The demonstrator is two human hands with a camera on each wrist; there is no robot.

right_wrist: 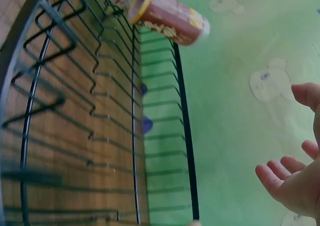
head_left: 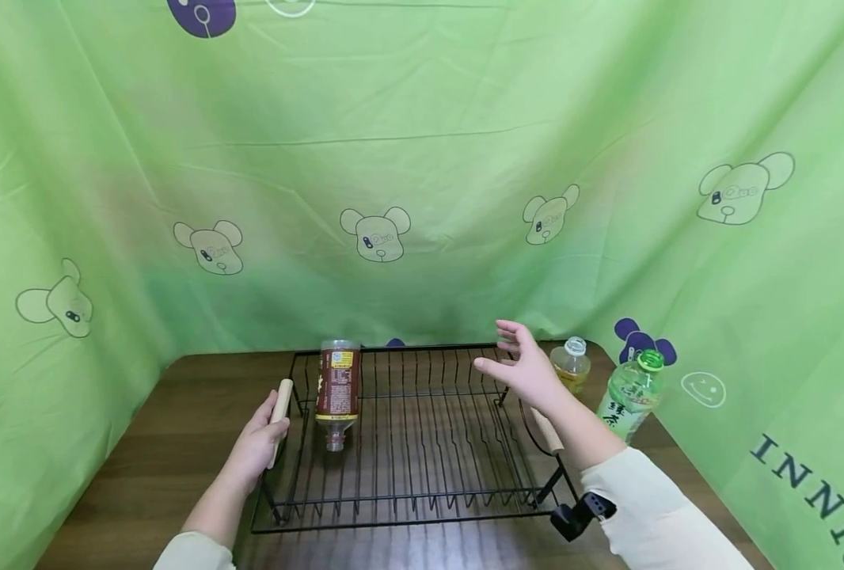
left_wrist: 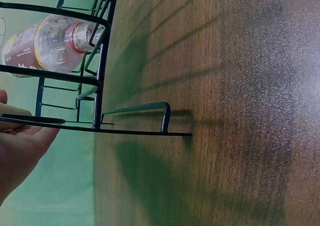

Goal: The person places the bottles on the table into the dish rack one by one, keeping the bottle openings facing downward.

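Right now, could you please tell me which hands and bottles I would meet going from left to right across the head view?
Left hand → brown-labelled bottle → right hand → pale-capped bottle → green-capped bottle.

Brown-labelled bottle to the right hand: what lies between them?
In the head view, wires of the black rack span the stretch between the brown-labelled bottle and the right hand; no other bottle sits between them.
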